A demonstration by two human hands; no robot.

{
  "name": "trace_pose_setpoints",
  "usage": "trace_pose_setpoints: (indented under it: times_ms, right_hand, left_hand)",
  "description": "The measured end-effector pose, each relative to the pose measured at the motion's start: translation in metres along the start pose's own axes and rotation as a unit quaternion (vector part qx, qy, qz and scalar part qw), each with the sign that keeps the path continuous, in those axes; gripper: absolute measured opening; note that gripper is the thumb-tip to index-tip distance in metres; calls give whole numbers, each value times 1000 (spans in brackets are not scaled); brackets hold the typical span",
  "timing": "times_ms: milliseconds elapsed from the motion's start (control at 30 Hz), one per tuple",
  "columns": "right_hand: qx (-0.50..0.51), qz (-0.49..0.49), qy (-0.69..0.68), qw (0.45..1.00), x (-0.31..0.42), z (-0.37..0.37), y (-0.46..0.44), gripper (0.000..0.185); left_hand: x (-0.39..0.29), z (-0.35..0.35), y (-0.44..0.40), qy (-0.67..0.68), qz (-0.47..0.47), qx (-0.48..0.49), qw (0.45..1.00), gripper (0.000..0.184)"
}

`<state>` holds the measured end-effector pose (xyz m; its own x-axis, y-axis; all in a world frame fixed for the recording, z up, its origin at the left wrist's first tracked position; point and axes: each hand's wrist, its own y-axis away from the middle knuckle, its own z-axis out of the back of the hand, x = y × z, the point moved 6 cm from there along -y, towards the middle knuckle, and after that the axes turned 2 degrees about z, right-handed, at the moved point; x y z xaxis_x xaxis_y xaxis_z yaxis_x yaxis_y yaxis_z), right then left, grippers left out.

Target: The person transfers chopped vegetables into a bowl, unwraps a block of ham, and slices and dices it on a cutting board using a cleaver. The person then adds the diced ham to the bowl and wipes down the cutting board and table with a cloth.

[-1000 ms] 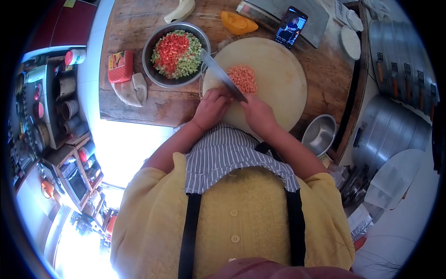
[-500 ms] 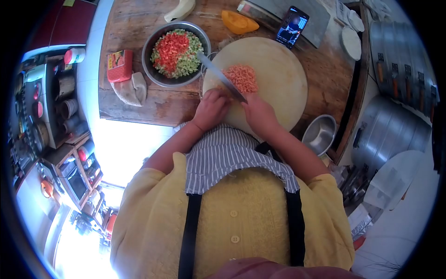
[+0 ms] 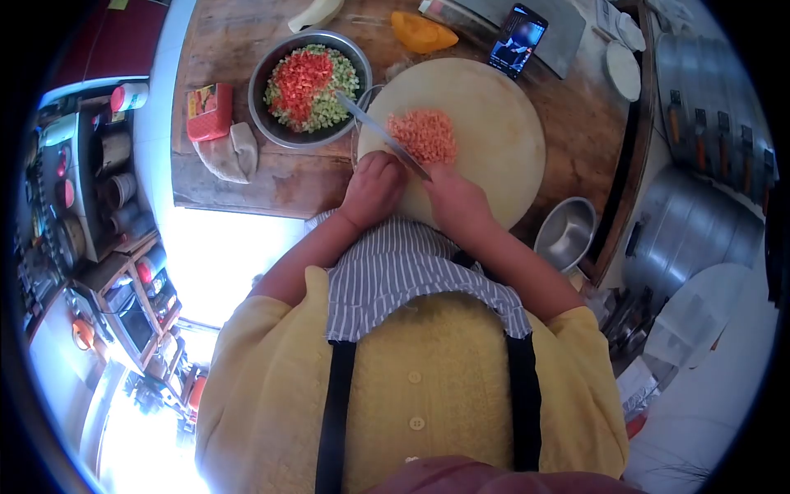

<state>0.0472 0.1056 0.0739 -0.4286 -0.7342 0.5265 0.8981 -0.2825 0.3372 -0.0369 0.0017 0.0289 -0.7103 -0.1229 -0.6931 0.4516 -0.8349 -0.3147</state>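
Observation:
My right hand [image 3: 458, 202] grips the handle end of a knife [image 3: 385, 138], whose blade slants up and left across a round pale cutting board [image 3: 504, 152]. Curled close beside the blade, my left hand [image 3: 375, 188] rests on the board's near-left edge; its fingers hide whatever they hold. Small diced orange-pink pieces [image 3: 424, 136] lie heaped on the board just beyond the knife. To the left stands a metal bowl [image 3: 284, 133] with diced green and red vegetables [image 3: 306, 81] in it. The blade's far end reaches near the bowl's right rim.
A red package [image 3: 209, 111] and a cloth [image 3: 230, 156] lie left of the bowl. Behind the board are an orange squash piece [image 3: 422, 33] and a propped phone [image 3: 518, 41]. A small metal bowl [image 3: 566, 235] sits by the table's right edge.
Both hands and the knife stay almost in place, with the blade shifted slightly left. The whole view has moved a little.

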Motion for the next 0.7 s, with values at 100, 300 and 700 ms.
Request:
trace_pose_setpoints:
  times_ms: [100, 300, 700]
  right_hand:
    - [-11, 9, -4, 1000, 7, 11, -3, 19]
    - [-16, -50, -36, 998, -6, 7, -2, 20]
    - [-19, -19, -19, 999, -4, 0, 4, 19]
  left_hand:
    - [10, -7, 1, -19, 32, 16, 999, 16]
    - [4, 2, 1, -19, 52, 4, 998, 17]
    - [6, 7, 2, -22, 20, -6, 1000, 18]
